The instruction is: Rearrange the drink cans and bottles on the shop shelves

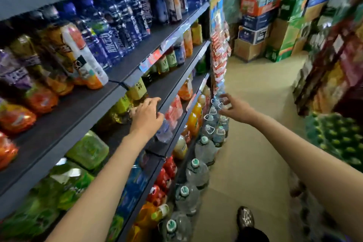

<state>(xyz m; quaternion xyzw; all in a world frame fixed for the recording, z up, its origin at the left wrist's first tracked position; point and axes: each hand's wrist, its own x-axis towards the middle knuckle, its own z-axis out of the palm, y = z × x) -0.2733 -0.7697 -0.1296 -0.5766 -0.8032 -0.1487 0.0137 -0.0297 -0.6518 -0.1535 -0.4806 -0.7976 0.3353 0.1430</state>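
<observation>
Left hand (147, 116) reaches into middle shelf (172, 92) among yellow tea bottles (125, 104), fingers loosely curled, grip unclear. Right hand (234, 107) spread, empty, beside shelf. Rearranging looks mostly undone.

Upright yellow-labelled tea bottles (135, 92) crowd the dark shelf (172, 84).

I have both bare forearms extended forward. My left hand (146, 115) is palm down, wrist slightly bent, fingers (155, 100) loosely curled; motion blur hides whether they hold anything. My right hand (234, 107) reaches further ahead, fingers (224, 96) spread and bent, apparently holding nothing.
</observation>
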